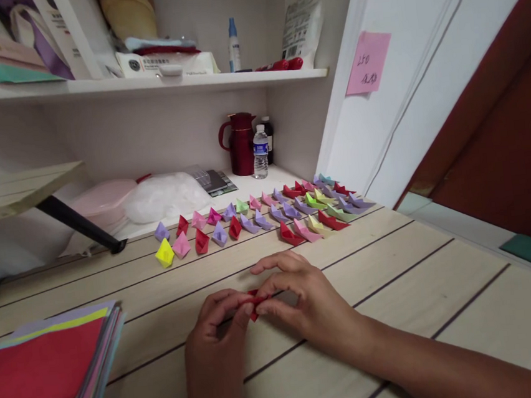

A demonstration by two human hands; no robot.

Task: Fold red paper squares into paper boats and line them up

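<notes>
There are two hands (207, 342) (315, 297) and thirty-odd paper boats (290, 210).

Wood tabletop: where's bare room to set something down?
Bare tabletop: between the colored paper stack and left hand; also from right forearm to right edge. Crowded: far side, rows of origami boats; near-left, the stack.

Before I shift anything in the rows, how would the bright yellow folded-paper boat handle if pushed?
The yellow boat is probably light, being folded paper. Its crisp creases suggest some stiffness, though a hard pinch could crush it. Its angular shape should make it slide or tip, not roll.
</notes>
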